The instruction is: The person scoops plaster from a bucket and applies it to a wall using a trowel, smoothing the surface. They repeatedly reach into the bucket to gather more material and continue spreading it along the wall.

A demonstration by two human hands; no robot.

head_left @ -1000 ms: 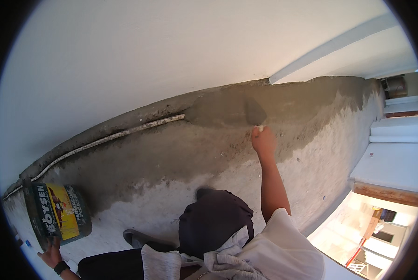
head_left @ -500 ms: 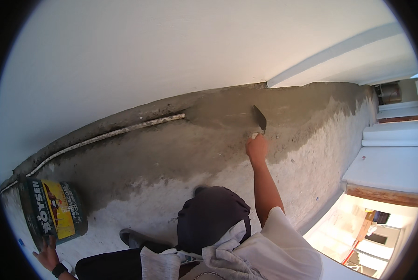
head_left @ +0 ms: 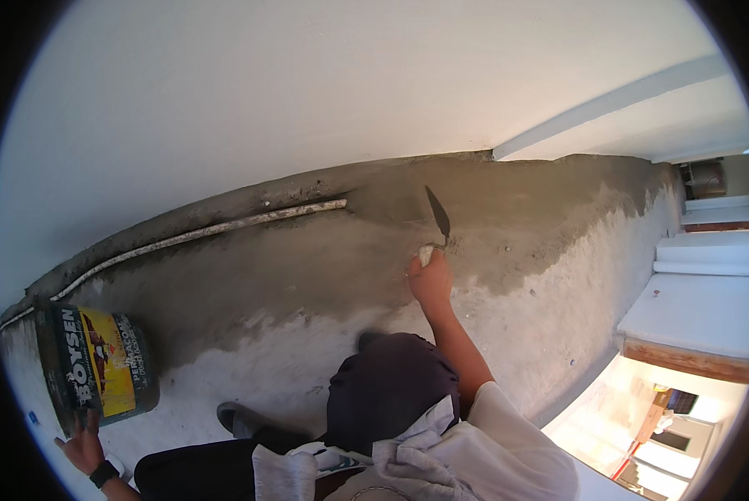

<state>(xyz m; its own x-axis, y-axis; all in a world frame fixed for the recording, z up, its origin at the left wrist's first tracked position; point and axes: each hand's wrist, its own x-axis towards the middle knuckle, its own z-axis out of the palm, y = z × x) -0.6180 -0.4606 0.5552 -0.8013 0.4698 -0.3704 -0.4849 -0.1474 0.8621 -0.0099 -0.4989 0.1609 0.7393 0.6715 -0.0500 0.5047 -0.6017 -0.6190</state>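
Observation:
My right hand is closed round the pale handle of a pointed trowel. Its dark blade hovers over or rests on wet grey mortar along the foot of the wall; which of these I cannot tell. At the lower left, my left hand has its fingers spread against the side of a dark green bucket with a yellow label. A dark band circles that wrist. What the bucket holds is hidden from here.
A mortar-stained pipe runs along the foot of the white wall. Pale, rough concrete borders the damp mortar. A wall ledge juts out at the right. Beyond the raised white step lies a bright doorway.
My right hand and the trowel have moved left, and the blade has turned so its tip points up-left. My left hand stays at the bucket. The view has shifted slightly.

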